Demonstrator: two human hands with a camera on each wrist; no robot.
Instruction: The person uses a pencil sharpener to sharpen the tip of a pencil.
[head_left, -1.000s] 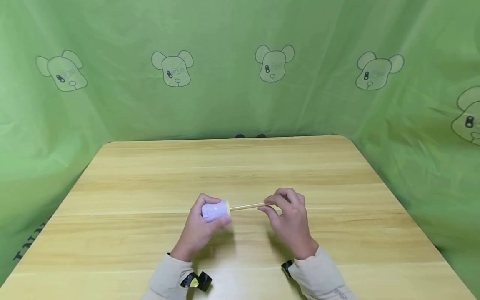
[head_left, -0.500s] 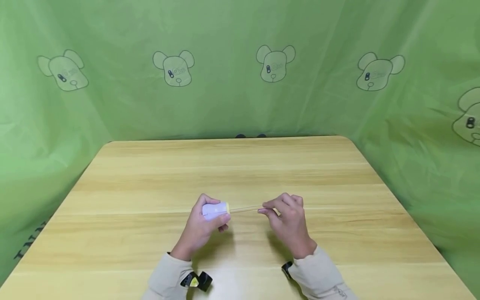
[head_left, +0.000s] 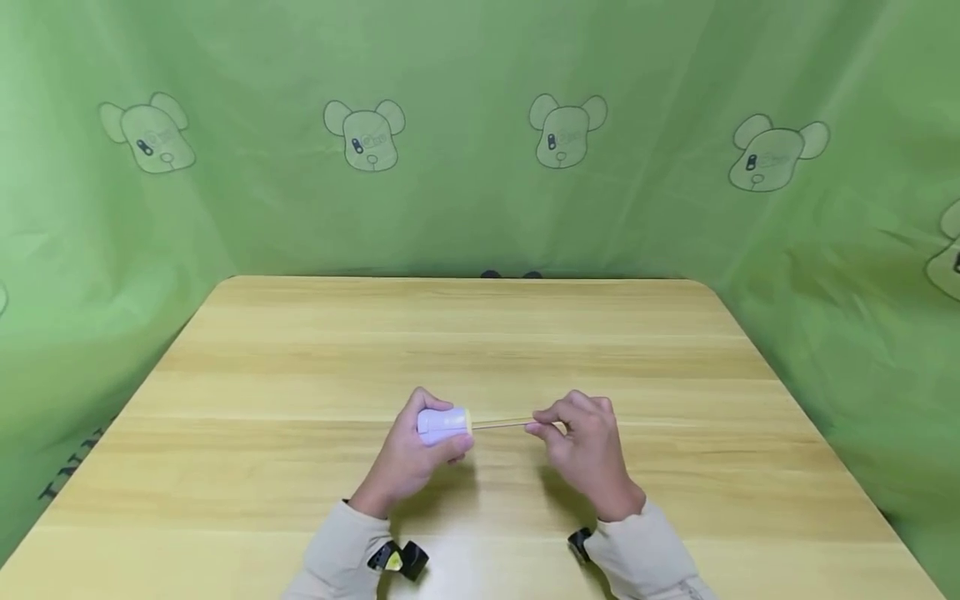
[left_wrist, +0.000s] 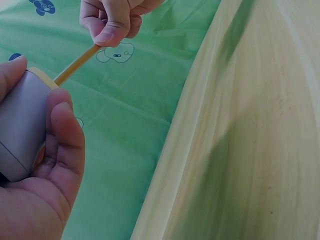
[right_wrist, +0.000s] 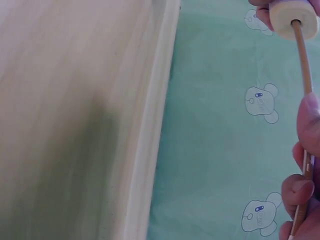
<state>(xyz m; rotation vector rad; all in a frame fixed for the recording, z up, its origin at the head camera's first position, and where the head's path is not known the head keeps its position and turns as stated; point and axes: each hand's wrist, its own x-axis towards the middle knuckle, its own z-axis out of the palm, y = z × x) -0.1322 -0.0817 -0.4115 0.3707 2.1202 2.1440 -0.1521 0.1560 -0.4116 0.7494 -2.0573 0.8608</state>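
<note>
My left hand [head_left: 405, 467] grips a lavender pencil sharpener [head_left: 442, 425] lying sideways above the table. Its pale yellow end faces right. A slim golden-brown pencil [head_left: 502, 423] runs into the hole in that end, as the right wrist view shows. My right hand [head_left: 588, 450] pinches the pencil between thumb and fingers, a short way from the sharpener. In the left wrist view, the left thumb and fingers wrap round the sharpener body [left_wrist: 20, 120]. The pencil's tip is hidden inside the sharpener, and its rear part [right_wrist: 300, 215] passes under the right fingers.
Both hands are over the near half of a light wooden table [head_left: 480, 333]. Green cloth [head_left: 465, 217] with bear-head prints hangs behind and at both sides. Black wrist devices [head_left: 401, 560] sit at the sleeve cuffs.
The right hand has dipped slightly and its fingers have curled in more around the pencil. The left hand keeps its grip on the sharpener. The whole head view has shifted a little.
</note>
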